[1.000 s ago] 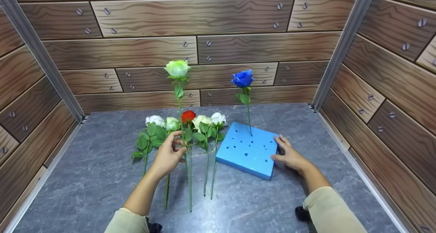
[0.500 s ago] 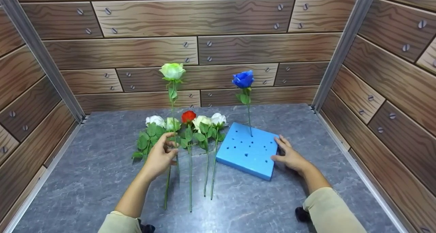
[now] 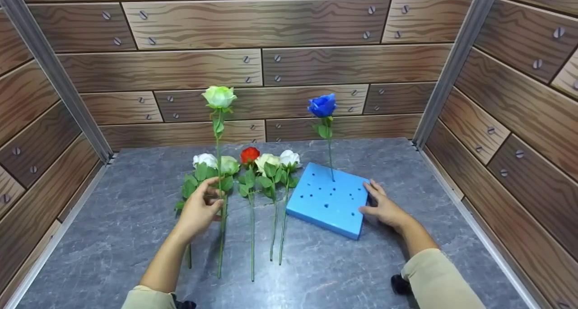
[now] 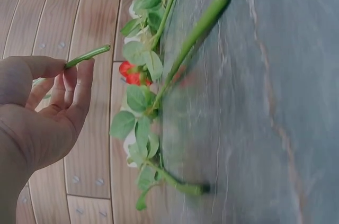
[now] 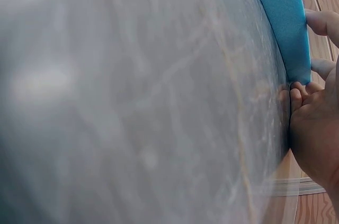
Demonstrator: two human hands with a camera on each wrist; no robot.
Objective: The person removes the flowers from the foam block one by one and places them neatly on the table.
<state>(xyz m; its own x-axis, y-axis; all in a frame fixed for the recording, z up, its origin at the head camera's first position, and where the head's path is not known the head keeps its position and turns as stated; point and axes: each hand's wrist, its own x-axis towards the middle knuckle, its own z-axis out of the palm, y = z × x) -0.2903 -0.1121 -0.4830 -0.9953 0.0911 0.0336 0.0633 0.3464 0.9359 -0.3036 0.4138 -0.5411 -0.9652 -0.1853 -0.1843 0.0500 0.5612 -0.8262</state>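
My left hand (image 3: 198, 213) pinches the stem of a pale green rose (image 3: 219, 97) between thumb and fingers, holding it upright with the bloom high. In the left wrist view the stem's cut end (image 4: 94, 54) pokes out past the fingertips, above the table. The rose passes in front of a light green rose (image 3: 229, 165) lying on the table. At the right, my right hand (image 3: 387, 209) rests its fingers and thumb against the right edge of a blue foam block (image 3: 326, 205) with small holes. A blue rose (image 3: 322, 105) stands upright in a hole near the block's back.
Lying in a row on the grey table (image 3: 316, 273) are a white rose (image 3: 205, 160), a red rose (image 3: 249, 155), a cream rose (image 3: 268, 163) and another white rose (image 3: 289, 157), stems toward me. Wood-patterned walls (image 3: 198, 69) enclose the back and sides.
My left hand has moved left with the pale green rose, from before the red rose to over the light green one. My right hand and the foam block have stayed put.
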